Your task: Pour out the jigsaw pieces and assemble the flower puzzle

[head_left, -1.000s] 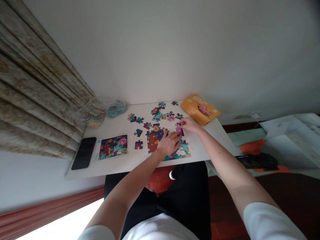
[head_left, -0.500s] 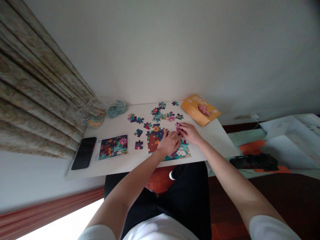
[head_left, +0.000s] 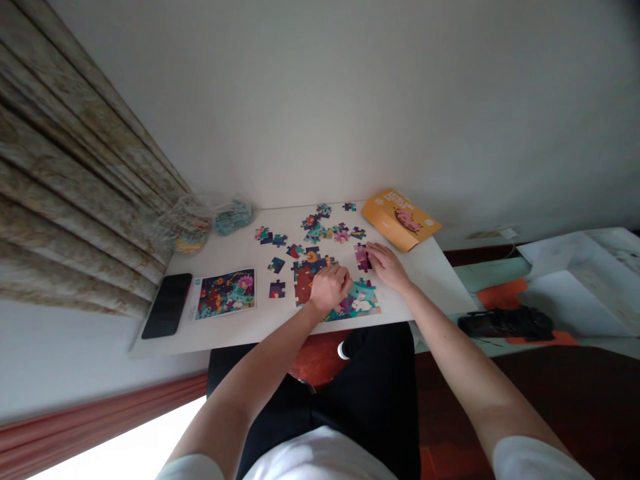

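A partly joined jigsaw puzzle (head_left: 306,279) lies near the front edge of the white table (head_left: 235,325). My left hand (head_left: 329,287) rests on its middle with the fingers curled, and nothing shows in them. My right hand (head_left: 386,263) lies flat at the puzzle's upper right, its fingertips touching a pink and purple piece (head_left: 362,257). Several loose pieces (head_left: 320,228) are scattered behind the puzzle.
A picture card of the finished puzzle (head_left: 226,293) and a black phone (head_left: 167,305) lie at the left. An orange box (head_left: 401,219) sits at the back right. Clear bags of pieces (head_left: 205,220) lie by the curtain (head_left: 65,180). A dark object (head_left: 505,323) lies on the floor at the right.
My right hand brought the pink piece from the loose pieces down to the puzzle's upper right edge and now lies flat by it. My left hand drew back a little and curled.
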`<state>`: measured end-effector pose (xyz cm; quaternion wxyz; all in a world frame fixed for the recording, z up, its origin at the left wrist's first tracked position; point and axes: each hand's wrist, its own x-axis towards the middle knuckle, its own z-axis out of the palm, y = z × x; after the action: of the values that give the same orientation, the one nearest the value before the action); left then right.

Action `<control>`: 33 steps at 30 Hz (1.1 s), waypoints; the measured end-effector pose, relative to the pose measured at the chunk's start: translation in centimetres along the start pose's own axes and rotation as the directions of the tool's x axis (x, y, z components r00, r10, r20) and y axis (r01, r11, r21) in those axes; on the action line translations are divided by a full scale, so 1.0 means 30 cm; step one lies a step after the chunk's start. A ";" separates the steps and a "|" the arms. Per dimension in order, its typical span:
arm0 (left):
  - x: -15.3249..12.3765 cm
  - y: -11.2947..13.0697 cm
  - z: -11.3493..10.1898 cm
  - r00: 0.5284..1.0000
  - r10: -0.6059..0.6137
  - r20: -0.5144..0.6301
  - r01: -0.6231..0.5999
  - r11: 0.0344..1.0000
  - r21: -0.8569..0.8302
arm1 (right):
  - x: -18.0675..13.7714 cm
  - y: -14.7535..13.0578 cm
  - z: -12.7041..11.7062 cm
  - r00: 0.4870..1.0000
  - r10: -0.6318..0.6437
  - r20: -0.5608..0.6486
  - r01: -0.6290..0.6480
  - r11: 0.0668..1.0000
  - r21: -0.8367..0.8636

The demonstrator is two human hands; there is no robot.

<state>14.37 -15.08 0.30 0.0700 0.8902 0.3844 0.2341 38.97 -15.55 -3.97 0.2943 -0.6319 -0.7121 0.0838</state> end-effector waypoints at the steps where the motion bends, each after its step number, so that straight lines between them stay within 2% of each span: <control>1: -0.004 -0.005 -0.016 1.000 -0.012 0.008 0.012 1.000 -0.021 | 0.000 0.001 -0.003 1.000 0.004 -0.012 -0.004 1.000 0.021; 3: -0.025 -0.020 -0.055 0.998 0.010 0.057 -0.007 0.999 -0.048 | 0.000 -0.003 -0.010 1.000 0.008 -0.023 -0.007 0.999 0.038; 7: -0.121 -0.063 -0.125 0.970 0.140 0.198 -0.137 0.990 -0.028 | -0.001 -0.019 -0.021 1.000 -0.007 0.016 0.007 1.000 0.006; 12: -0.237 -0.095 -0.133 0.942 0.139 0.304 -0.158 0.987 0.039 | 0.000 -0.016 -0.016 0.999 -0.019 0.046 0.021 0.999 -0.043; 20: -0.249 -0.089 -0.117 0.948 0.109 0.300 -0.133 0.989 0.062 | 0.007 0.012 -0.019 0.997 -0.038 0.074 0.041 0.998 -0.049; 25: -0.251 -0.089 -0.124 0.947 0.107 0.301 -0.132 0.989 0.063 | 0.021 -0.010 -0.010 0.998 -0.001 0.058 0.002 1.000 -0.027; 28: -0.252 -0.087 -0.126 0.947 0.102 0.306 -0.128 0.989 0.067 | 0.031 -0.044 0.003 0.994 0.015 0.110 -0.007 0.997 -0.079; 33: -0.257 -0.082 -0.124 0.951 0.093 0.294 -0.121 0.990 0.078 | 0.029 -0.063 0.014 0.980 -0.016 0.199 0.050 0.984 -0.168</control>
<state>6.42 -19.10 0.02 0.0703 0.9367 0.3319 0.0863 37.12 -14.97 -3.09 0.1682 -0.6315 -0.7528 0.0789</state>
